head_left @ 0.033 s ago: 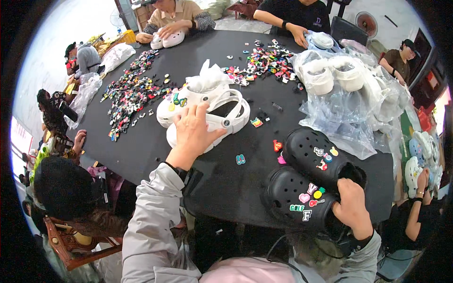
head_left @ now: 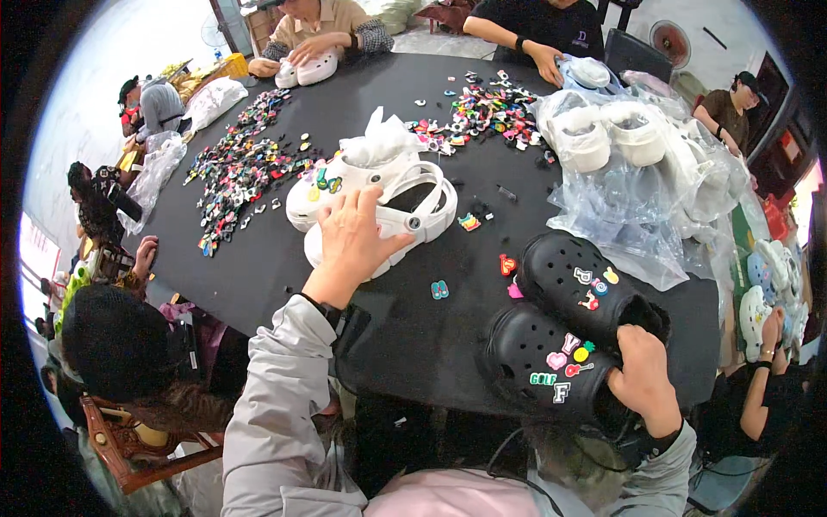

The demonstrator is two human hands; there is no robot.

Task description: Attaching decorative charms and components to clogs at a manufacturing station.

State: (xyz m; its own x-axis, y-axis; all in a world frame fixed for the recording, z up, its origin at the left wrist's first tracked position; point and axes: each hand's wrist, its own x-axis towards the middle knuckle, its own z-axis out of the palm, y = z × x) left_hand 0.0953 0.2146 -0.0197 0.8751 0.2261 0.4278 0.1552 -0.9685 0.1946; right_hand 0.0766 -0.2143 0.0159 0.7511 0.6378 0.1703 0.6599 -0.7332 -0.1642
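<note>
My left hand (head_left: 353, 237) lies over the nearer of two white clogs (head_left: 435, 202), fingers spread and thumb apart. The clogs sit side by side, with white stuffing at the far one's opening and colourful charms on its toe. At the right, my right hand (head_left: 644, 379) has its fingers curled over the opening edge of the nearer black clog (head_left: 517, 345); its fingertips are hidden inside. Another black clog (head_left: 564, 267) lies against it, just beyond. Both black clogs carry charms shaped as letters, fruit and a guitar.
Heaps of charms (head_left: 245, 172) cover the far left and far middle (head_left: 491, 112) of the black table (head_left: 396, 327). A few loose charms (head_left: 440, 290) lie between the clog pairs. Bagged white clogs (head_left: 637, 142) stand far right. Several people work around; one handles white clogs (head_left: 314, 69) across the table.
</note>
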